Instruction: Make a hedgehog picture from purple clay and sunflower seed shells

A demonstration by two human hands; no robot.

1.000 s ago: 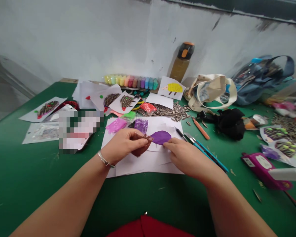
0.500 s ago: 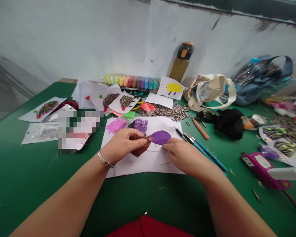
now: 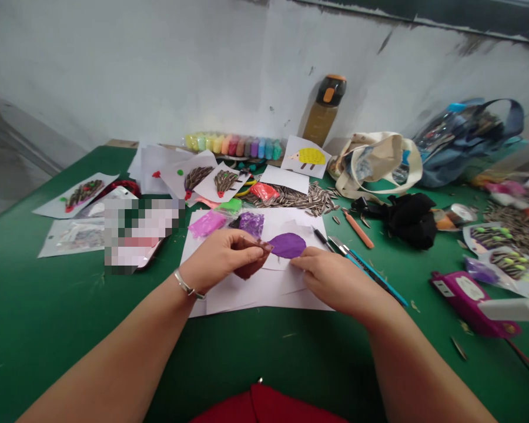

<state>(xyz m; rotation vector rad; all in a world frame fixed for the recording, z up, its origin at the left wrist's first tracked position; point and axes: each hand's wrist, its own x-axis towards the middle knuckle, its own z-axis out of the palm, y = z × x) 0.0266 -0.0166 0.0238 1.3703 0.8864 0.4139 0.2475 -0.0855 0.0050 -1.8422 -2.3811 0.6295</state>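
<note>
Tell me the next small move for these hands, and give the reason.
Probably shift the left hand slightly left: the brown packet it pinches appears to crowd the left tip of the purple oval, while the right hand is at its lower-right edge.

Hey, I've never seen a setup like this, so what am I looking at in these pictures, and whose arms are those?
There is no robot here: the arms belong to the person wearing the camera. Every picture comes from that head camera, looking forward and down.

The left hand holds something brown and thin, perhaps a packet. The right hand is at the edge of a flat purple shape on white paper; whether it grips anything is unclear.

Around them on the green table lie striped seeds, pens and seed-covered pictures.
</note>
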